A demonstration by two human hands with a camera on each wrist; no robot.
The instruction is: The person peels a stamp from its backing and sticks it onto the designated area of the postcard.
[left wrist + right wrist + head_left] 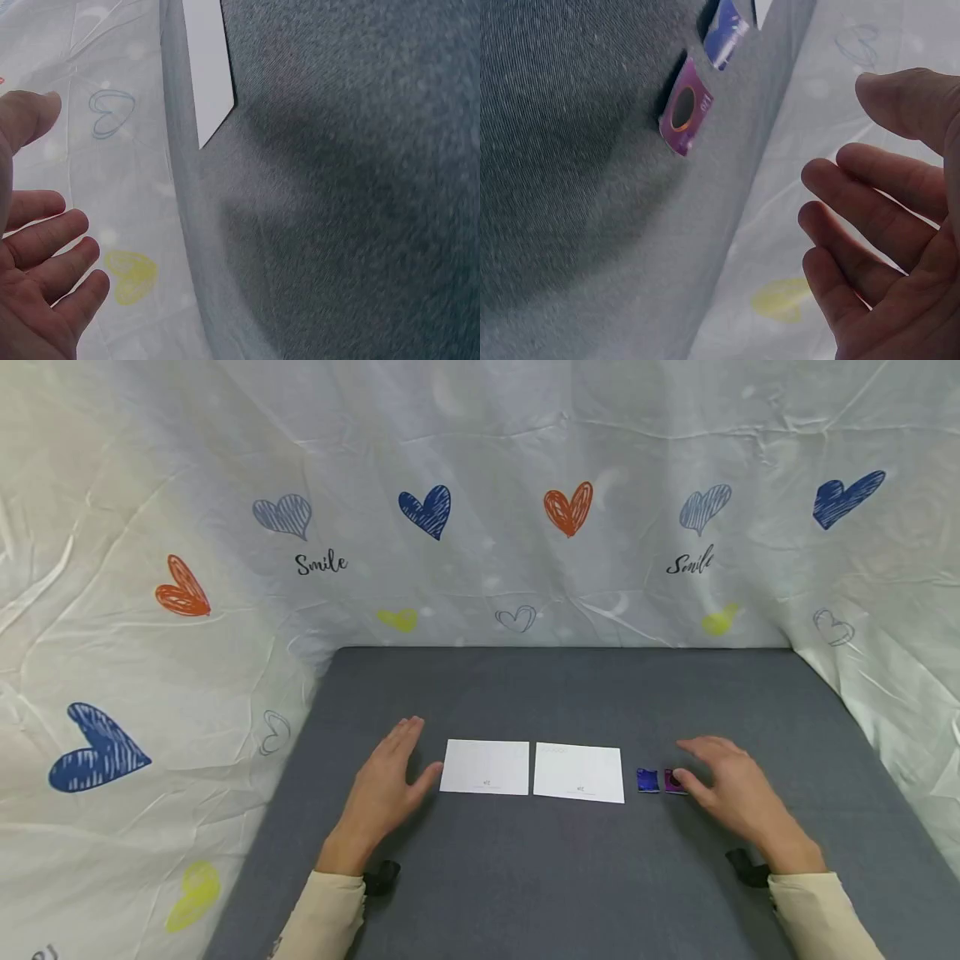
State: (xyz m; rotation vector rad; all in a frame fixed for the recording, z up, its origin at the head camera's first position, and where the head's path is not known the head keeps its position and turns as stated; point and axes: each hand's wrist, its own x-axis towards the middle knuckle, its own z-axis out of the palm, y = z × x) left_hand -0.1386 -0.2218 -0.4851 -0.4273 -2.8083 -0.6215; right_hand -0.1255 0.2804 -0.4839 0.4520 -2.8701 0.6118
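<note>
Two white cards lie side by side on the grey table, a left card [486,767] and a right card [578,772], each with small print near its lower edge. To their right are two small square packets, a blue packet [647,780] and a purple packet [672,782] with a dark round mark. My left hand [386,789] hovers just left of the left card, fingers extended, holding nothing. Above and right of the purple packet is my right hand [735,793], its fingers relaxed and nothing in them; the thumb partly covers that packet in the head view. In the right wrist view the purple packet [685,109] shows apart from the hand.
The grey cloth-covered table [525,877] spreads around the cards and packets. A white curtain [487,568] printed with hearts and "Smile" hangs behind the table and along its sides. Dark bands circle both wrists beside light sleeves.
</note>
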